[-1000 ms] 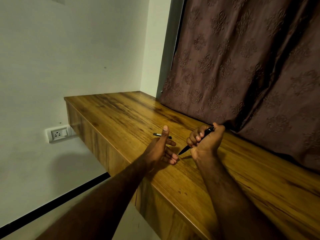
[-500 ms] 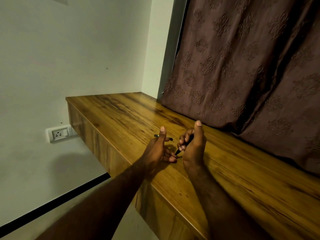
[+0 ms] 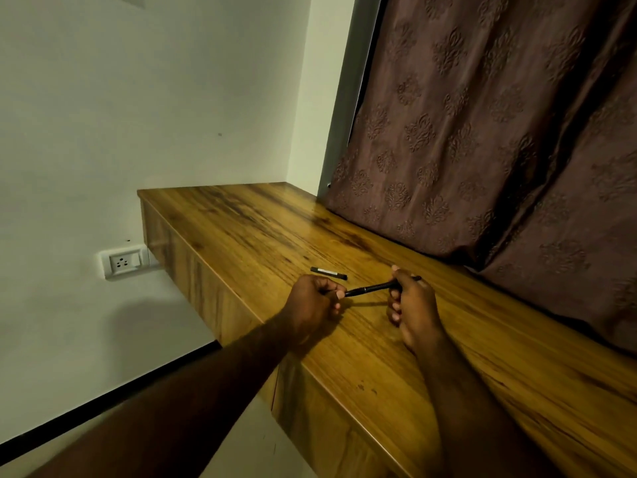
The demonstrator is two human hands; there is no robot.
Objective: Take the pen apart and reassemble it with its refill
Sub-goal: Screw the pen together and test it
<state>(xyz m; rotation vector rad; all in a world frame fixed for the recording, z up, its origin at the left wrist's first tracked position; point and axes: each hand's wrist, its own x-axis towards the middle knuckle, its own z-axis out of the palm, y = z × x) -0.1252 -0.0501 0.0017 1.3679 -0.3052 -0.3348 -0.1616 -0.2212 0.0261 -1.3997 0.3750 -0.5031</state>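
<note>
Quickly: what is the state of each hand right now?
Left hand: closed, pinches one end of the pen.
Right hand: closed, grips the pen's other end.

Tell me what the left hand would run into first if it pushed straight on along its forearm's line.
Probably the small black pen part lying on the desk just beyond the left hand, which grips one end of the pen. Depth is unclear; past it, only the curtain.

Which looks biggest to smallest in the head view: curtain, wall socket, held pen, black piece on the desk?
1. curtain
2. wall socket
3. pen, longer than the socket but thinner, partly hidden by left hand and right hand
4. black piece
</note>
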